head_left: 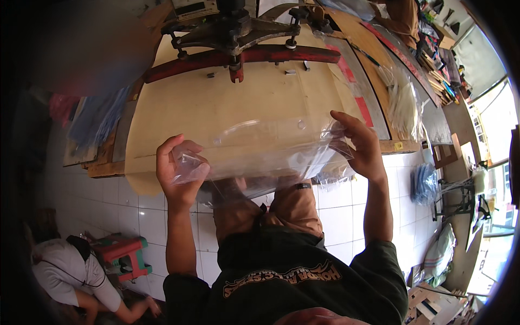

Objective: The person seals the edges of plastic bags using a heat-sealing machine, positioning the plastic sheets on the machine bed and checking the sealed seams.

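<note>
A clear plastic sheet or bag (pixel 260 149) stretches between my two hands above the near edge of the worktable. My left hand (pixel 181 165) grips its left end, the film bunched between the fingers and thumb. At the other end my right hand (pixel 358 142) holds the film against the palm, with the fingers curled over it. Under the plastic lies a tan sheet (pixel 179 108) that covers the tabletop. Beyond it, a red curved bar (pixel 195 67) hangs from a dark metal machine head (pixel 233 32).
Small dark metal pieces (pixel 291 71) sit on the tan sheet. Clear plastic strips (pixel 403 103) lie at the right, bluish plastic (pixel 100 116) at the left. A red and green stool (pixel 122 254) and a crouching person (pixel 81 271) are at lower left.
</note>
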`<state>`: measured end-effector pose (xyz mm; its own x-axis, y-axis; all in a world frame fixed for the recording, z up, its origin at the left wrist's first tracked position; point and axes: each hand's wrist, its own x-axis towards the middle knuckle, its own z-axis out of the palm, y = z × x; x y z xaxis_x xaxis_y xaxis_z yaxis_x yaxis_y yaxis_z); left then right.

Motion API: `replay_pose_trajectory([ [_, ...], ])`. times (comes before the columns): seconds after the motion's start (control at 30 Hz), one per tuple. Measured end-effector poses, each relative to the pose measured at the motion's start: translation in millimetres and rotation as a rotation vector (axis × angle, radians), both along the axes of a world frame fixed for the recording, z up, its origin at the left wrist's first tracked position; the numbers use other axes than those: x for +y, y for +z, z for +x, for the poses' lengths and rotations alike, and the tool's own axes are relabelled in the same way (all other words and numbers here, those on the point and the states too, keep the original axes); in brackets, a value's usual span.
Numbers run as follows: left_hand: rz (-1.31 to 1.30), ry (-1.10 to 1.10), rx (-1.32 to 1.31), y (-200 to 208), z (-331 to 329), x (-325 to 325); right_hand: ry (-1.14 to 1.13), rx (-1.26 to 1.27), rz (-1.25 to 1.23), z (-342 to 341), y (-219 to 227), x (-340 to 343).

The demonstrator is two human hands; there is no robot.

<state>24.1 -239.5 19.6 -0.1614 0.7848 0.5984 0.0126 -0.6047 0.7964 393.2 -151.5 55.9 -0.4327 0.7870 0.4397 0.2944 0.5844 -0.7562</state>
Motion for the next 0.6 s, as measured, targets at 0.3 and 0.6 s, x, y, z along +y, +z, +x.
replay_pose_trajectory([
  [0.3, -0.142, 0.291, 0.212, 4.5, 0.6, -2.0, -0.172, -0.108, 0.184, 2.1, 10.9, -1.4],
  [0.6, 0.215, 0.364, 0.48, 23.9, 0.1, 11.4, -0.002, 0.137, 0.111, 6.3, 3.1, 1.6],
])
